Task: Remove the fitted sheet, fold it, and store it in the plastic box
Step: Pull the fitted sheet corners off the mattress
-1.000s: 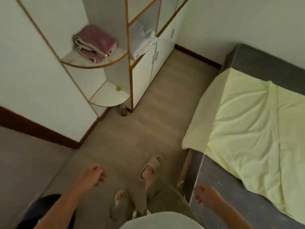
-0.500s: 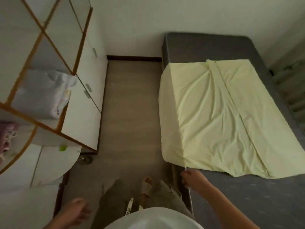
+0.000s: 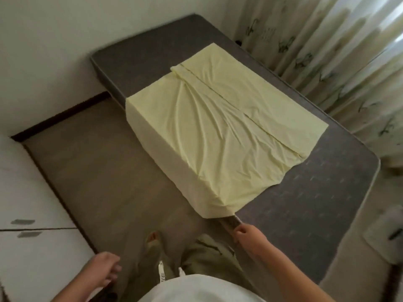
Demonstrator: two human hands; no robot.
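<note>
Likely limp and light, sheet (image 3: pixel 218 131) is draping bed's (image 3: pixel 305 203) side edge; near corner suits taking. Left grip (image 3: pixel 104 269) and right grip (image 3: pixel 246 233) are hovering loosely curled, empty.

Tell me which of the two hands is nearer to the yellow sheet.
The right hand, at the mattress edge just below the near corner of the sheet; the left hand hangs over the floor.
</note>
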